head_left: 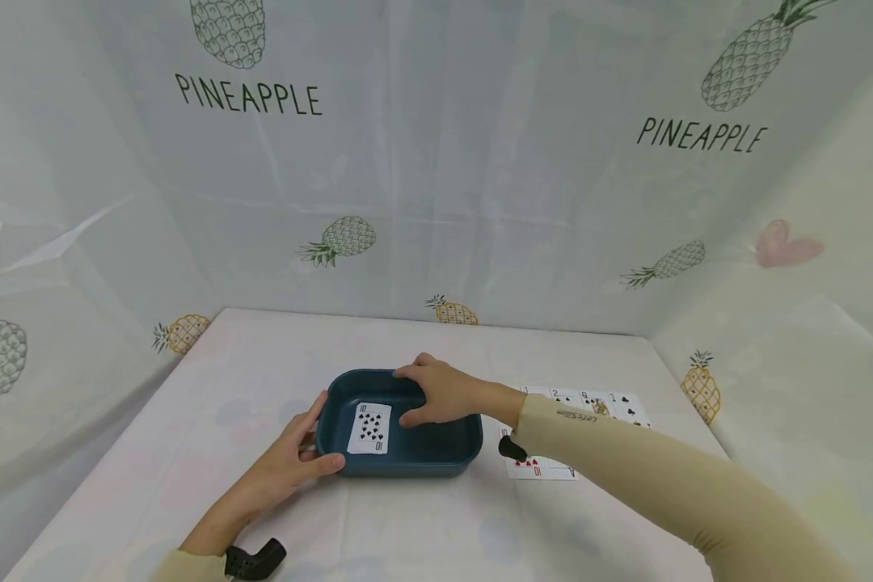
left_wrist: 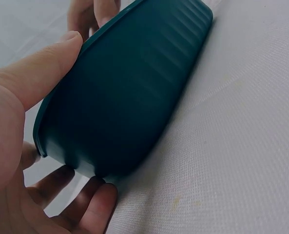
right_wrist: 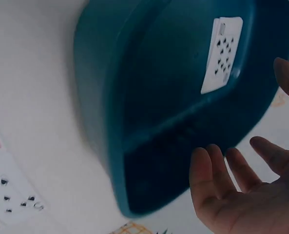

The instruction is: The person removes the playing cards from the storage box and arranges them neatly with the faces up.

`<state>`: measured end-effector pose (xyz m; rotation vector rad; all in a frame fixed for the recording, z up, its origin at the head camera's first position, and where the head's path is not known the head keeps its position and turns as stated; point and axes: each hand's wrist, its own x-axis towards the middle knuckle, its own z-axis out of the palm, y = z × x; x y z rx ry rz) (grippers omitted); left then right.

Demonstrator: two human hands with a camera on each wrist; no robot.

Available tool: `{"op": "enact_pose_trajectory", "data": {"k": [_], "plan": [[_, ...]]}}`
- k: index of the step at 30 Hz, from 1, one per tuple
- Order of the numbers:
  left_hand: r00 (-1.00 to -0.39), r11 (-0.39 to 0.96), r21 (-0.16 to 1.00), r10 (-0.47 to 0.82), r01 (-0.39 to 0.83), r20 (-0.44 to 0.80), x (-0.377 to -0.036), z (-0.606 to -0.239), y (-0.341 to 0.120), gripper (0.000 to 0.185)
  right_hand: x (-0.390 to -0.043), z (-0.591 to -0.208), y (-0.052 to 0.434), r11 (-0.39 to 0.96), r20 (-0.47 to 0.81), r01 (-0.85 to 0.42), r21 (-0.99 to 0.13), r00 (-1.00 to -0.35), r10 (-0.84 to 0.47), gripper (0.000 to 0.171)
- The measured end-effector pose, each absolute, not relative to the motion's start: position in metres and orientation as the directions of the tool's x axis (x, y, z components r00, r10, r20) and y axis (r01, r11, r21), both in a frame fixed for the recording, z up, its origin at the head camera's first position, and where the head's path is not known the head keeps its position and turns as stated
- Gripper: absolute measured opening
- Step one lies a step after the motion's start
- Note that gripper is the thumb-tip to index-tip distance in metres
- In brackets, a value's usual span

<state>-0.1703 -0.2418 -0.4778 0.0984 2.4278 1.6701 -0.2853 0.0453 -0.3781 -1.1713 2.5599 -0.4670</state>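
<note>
A dark blue-green rectangular tray (head_left: 436, 443) stands on the table. Inside, toward its left end, playing cards (head_left: 369, 428) lie face up, the ten of spades on top; a second card edge shows in the right wrist view. My left hand (head_left: 284, 465) grips the tray's left end, thumb at the near rim, fingers along the outer wall (left_wrist: 110, 107). Over the tray's far side hovers my right hand (head_left: 444, 392), its fingers loosely bent near the far rim and holding nothing. Whether its fingertips touch the rim I cannot tell.
Right of the tray, rows of face-up playing cards (head_left: 629, 406) lie on the table (head_left: 407, 533), partly covered by my right forearm (head_left: 626, 453). A pineapple-print curtain (head_left: 516, 202) hangs behind and at both sides.
</note>
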Motion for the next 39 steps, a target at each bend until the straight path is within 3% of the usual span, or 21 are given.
{"op": "enact_pose_trajectory", "data": {"k": [20,31,39], "plan": [[-0.976,0.330,0.943,0.184,-0.047,-0.113,-0.169,-0.479,-0.244,0.105,-0.283,-0.409,0.002,0.699,-0.329,-0.660,-0.277,-0.618,-0.714,0.080],[-0.979,0.360,0.932,0.167,-0.046,-0.113,-0.170,-0.478,-0.243,0.104,-0.281,-0.411,0.015,0.744,-0.398,-0.648,-0.160,-0.647,-0.650,0.077],[-0.982,0.376,0.926,0.157,-0.038,-0.104,-0.169,-0.476,-0.242,0.109,-0.282,-0.409,0.032,0.700,-0.398,-0.706,-0.109,-0.614,-0.681,0.074]]}}
